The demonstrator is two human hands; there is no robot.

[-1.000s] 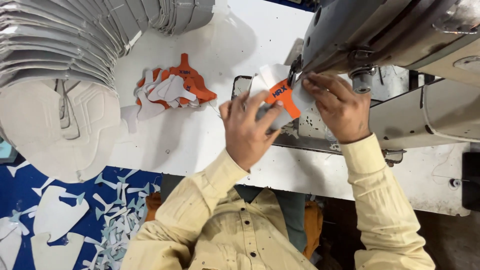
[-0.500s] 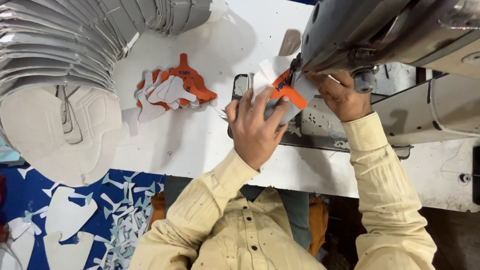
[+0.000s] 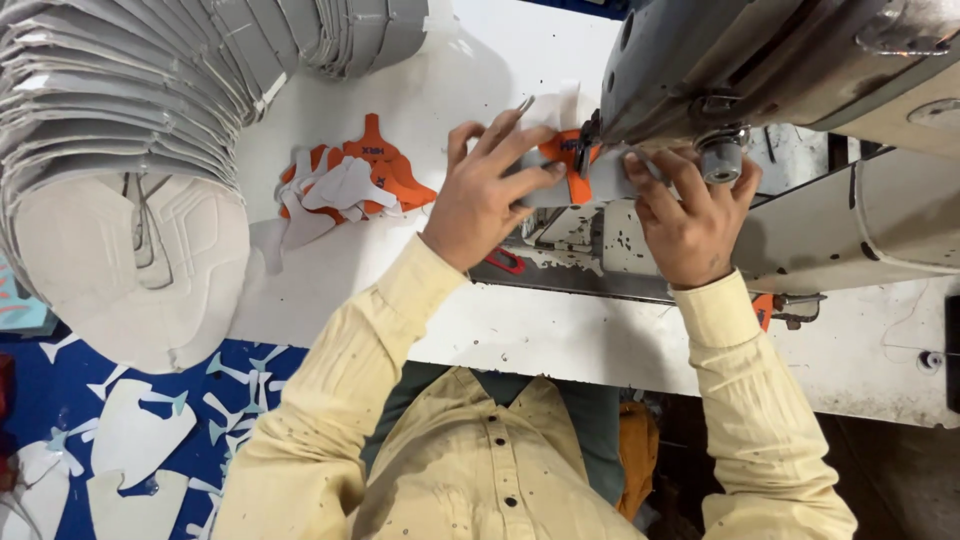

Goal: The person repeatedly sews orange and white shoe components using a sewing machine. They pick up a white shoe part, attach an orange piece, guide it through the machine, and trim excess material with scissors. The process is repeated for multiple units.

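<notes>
A fanned stack of grey cut panels [image 3: 120, 70] (offcuts [image 3: 230, 400] litter the blue floor [image 3: 60, 390]).

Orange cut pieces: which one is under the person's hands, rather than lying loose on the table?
The orange piece at the sewing machine, pinned between both hands; the others sit heaped to its left, untouched.
</notes>
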